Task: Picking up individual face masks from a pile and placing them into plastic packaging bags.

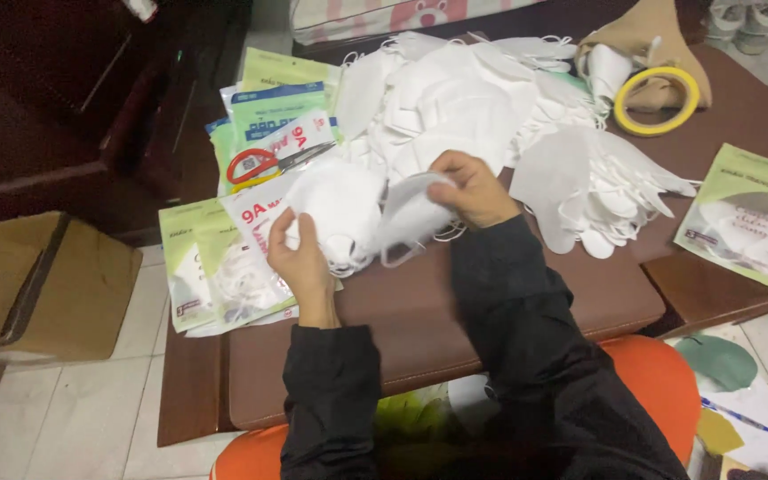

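Left hand [302, 260] gripping a stack of white face masks [341, 212], right hand [473, 189] pinching one mask's [409, 216] edge, loose mask heap [482, 107] behind, red-handled scissors [264, 164] on packets [224, 267], yellow tape roll [658, 100] far right.

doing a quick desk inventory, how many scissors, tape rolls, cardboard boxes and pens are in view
scissors: 1
tape roll: 1
cardboard box: 1
pen: 1
total: 4
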